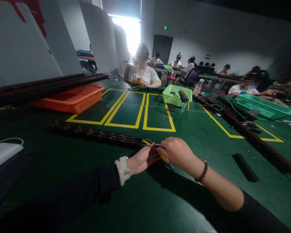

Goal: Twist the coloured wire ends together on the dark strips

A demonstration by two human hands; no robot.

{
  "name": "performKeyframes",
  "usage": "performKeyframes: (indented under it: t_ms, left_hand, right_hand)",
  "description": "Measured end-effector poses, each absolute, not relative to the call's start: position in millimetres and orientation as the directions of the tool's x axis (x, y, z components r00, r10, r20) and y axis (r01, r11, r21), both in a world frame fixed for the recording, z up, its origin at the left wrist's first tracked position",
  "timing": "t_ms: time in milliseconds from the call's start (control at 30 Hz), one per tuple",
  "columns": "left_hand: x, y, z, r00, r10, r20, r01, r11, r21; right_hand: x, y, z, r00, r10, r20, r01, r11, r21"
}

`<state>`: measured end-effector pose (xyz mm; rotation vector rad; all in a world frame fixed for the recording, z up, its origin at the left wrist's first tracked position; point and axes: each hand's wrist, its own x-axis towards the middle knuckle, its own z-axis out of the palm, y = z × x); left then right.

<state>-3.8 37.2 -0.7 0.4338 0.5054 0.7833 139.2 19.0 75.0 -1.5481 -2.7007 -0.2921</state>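
A long black strip (97, 133) lies across the green table in front of me, with coloured wires (148, 142) coming out of its right end. My left hand (142, 159), with a white watch on the wrist, is closed around the wires at that end. My right hand (177, 152), a bead bracelet on its wrist, pinches a yellow wire (165, 158) whose red tip points down toward me. Both hands meet at the strip's right end.
An orange basket (74, 97) sits far left, a green basket (176, 94) with wires in the middle, a teal tray (263, 106) at right. More black strips (242, 127) run along the right. A white device (2, 153) lies near left. Several people sit at tables beyond.
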Motion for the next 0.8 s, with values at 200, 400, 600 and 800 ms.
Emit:
performKeyframes:
  t_ms: [200, 400, 600, 800]
  left_hand:
    - [-6.3, 36.5, -0.6, 0.596, 0.755, -0.273, -0.526, 0.624, 0.578]
    - [-5.2, 35.8, 0.6, 0.576, 0.768, -0.279, -0.524, 0.609, 0.596]
    - [-4.5, 34.0, 4.6, 0.602, 0.756, -0.258, -0.517, 0.615, 0.596]
    - [-4.2, 32.9, 6.6, 0.596, 0.762, -0.254, -0.528, 0.61, 0.59]
  right_hand:
    - [136.8, 14.2, 64.6, -0.466, 0.882, -0.069, 0.869, 0.471, 0.15]
    - [138.4, 15.5, 69.4, -0.431, 0.894, -0.119, 0.89, 0.443, 0.109]
    - [148.2, 24.8, 76.7, -0.372, 0.924, -0.086, 0.927, 0.375, 0.022]
    - [159.9, 40.8, 72.0, -0.349, 0.937, 0.017, 0.934, 0.349, -0.078]
